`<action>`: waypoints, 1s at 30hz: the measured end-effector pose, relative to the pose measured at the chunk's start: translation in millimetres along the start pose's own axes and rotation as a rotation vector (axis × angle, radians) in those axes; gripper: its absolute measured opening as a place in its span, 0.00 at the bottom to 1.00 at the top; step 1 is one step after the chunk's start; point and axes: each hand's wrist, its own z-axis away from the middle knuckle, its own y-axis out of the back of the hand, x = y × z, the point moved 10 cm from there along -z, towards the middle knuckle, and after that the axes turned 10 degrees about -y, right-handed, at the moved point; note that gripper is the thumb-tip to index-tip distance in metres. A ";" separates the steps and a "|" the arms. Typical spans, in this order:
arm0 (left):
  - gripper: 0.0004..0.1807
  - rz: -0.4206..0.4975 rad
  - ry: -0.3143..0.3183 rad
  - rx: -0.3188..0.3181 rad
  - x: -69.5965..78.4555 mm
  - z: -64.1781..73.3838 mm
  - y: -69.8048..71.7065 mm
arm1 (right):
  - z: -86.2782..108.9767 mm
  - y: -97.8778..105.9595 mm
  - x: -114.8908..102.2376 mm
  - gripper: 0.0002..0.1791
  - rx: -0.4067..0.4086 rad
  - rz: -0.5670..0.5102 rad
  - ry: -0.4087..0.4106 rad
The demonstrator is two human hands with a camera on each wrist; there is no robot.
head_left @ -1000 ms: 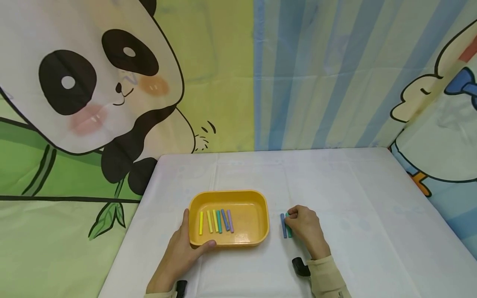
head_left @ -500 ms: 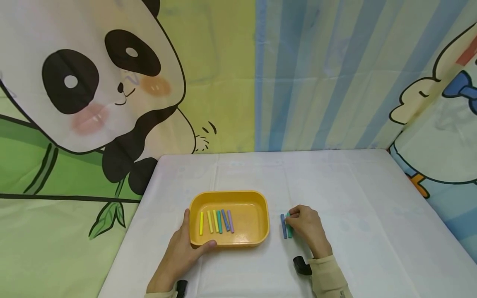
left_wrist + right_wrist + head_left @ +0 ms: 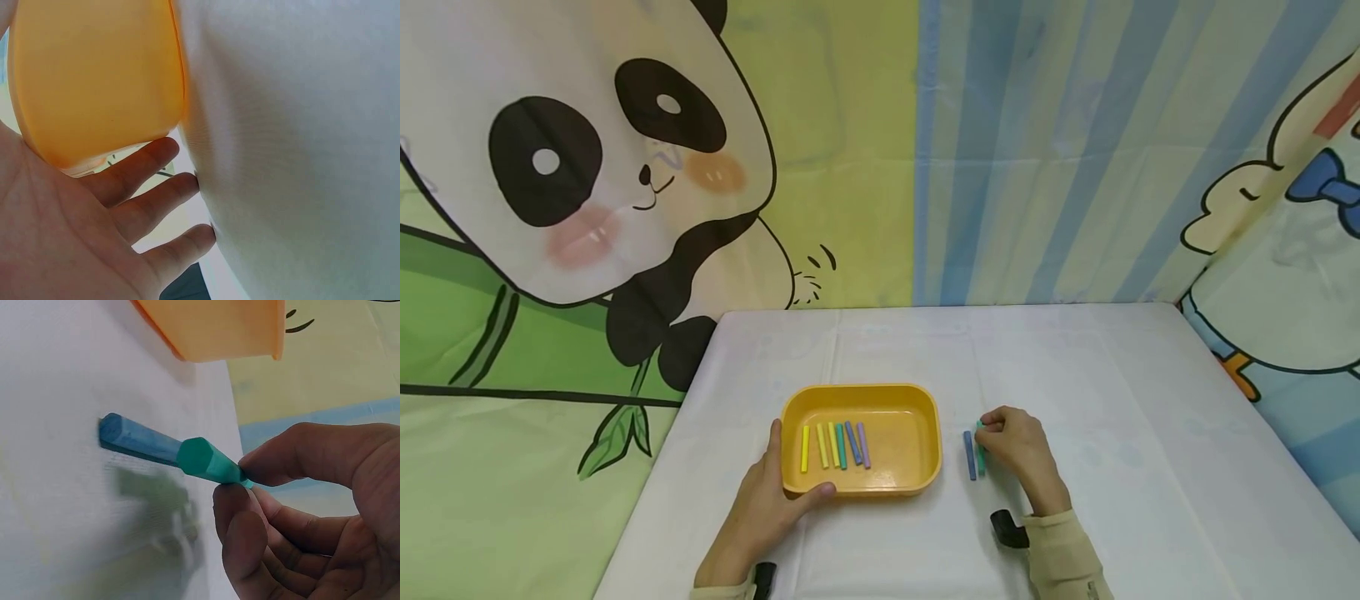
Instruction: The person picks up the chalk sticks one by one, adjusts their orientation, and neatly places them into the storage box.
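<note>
In the head view, my left hand rests against the near left corner of a yellow tray, thumb along the front rim. The left wrist view shows its fingers straight and spread beside the tray wall. Thumb and fingertips of my right hand pinch a green hexagonal stick of chalk, its far end hidden by the fingers. A blue chalk stick lies on the white cloth just left of the green one.
Several chalk sticks lie side by side at the tray's left: yellow ones, a green one, a blue one and a purple one. A patterned curtain stands behind the white-covered table.
My right hand has risen slightly, with the green chalk shifting a little up in the head view. The left hand and tray stay in place.
</note>
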 end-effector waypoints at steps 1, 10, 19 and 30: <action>0.71 -0.001 0.000 -0.001 -0.1 -0.1 0.0 | 0.1 1.0 -1.7 0.15 0.003 -0.003 0.003; 0.71 0.002 -0.007 0.004 0.8 -0.9 0.7 | 0.7 6.3 -12.2 0.15 -0.003 -0.043 0.006; 0.72 0.006 0.030 -0.020 -1.9 0.8 -1.5 | 2.0 9.0 -21.3 0.15 -0.013 -0.064 0.008; 0.73 0.007 0.046 -0.025 -2.9 1.4 -2.1 | 4.5 6.6 -44.2 0.14 -0.020 -0.096 0.055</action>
